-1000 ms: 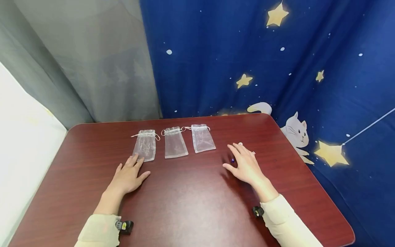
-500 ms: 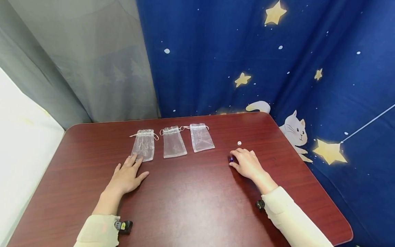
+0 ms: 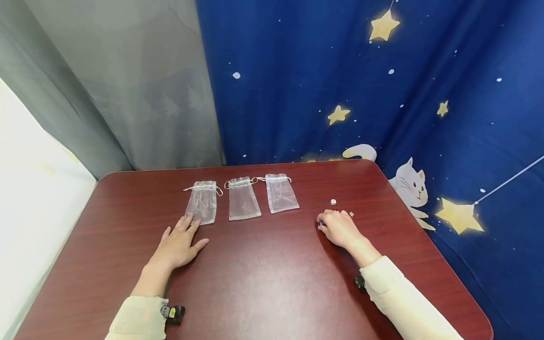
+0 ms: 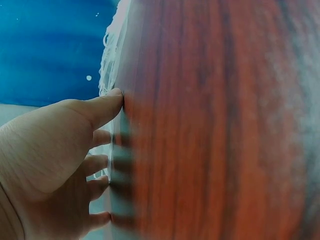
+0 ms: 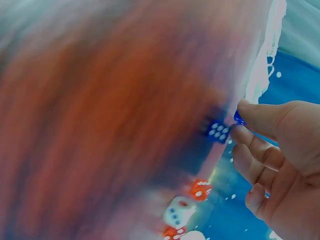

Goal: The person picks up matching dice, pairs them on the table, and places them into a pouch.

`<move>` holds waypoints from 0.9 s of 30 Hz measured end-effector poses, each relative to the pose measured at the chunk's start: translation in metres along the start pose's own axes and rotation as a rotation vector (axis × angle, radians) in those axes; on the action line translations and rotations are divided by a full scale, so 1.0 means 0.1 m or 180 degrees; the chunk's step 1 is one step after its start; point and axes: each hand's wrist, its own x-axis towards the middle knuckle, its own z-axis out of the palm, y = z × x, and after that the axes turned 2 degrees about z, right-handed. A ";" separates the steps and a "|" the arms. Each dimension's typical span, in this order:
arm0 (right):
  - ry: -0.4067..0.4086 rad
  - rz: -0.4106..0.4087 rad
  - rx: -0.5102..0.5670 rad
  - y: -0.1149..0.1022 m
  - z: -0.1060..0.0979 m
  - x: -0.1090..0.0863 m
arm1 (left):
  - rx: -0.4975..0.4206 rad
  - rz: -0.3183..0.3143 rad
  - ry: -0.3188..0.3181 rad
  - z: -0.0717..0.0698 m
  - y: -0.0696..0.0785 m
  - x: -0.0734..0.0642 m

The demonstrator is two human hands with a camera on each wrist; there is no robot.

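My left hand (image 3: 175,245) lies spread on the table, its fingertips on the bottom edge of the leftmost sheer white drawstring bag (image 3: 204,200). At the right, my right hand (image 3: 341,230) is low over the table with fingers bent. In the right wrist view a blue die (image 5: 239,118) sits pinched between thumb and index finger. Close beside it rests a second blue die (image 5: 218,131) with white pips. Beyond the hand are a white die (image 3: 333,201) and a red die (image 3: 351,214); a further red die (image 5: 173,233) shows in the right wrist view.
Two more sheer drawstring bags, a middle one (image 3: 243,200) and a right one (image 3: 282,194), lie flat in the same row. The red-brown table (image 3: 255,293) ends at a blue star-printed curtain (image 3: 276,85) and a grey one (image 3: 140,94).
My right hand has come down from hovering with spread fingers, and its thumb and index finger have closed on a blue die. My left hand and the bags have stayed put.
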 end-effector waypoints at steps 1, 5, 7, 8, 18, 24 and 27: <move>0.0019 -0.0023 0.0019 -0.02 -0.01 0.01 | 0.0003 0.0003 0.0006 0.00 0.00 0.00; 0.0107 -0.0156 0.0065 -0.14 -0.07 0.05 | 0.0030 0.0020 0.0030 0.00 0.00 0.01; 0.0132 -0.0216 0.0088 -0.22 -0.11 0.08 | 0.0032 0.0025 0.0036 0.00 0.00 0.01; 0.0145 -0.0251 0.0090 -0.27 -0.13 0.10 | 0.0034 0.0032 0.0044 0.00 0.00 0.01; 0.0160 -0.0604 0.0144 -0.78 -0.24 0.28 | 0.0010 0.0005 0.0062 0.01 0.01 -0.01; 0.0094 -0.0789 0.0147 -1.09 -0.18 0.34 | 0.0013 0.0012 0.0070 0.01 0.01 -0.02; 0.0055 -0.0853 0.0147 -1.24 -0.15 0.35 | 0.0018 0.0011 0.0086 0.01 0.01 -0.02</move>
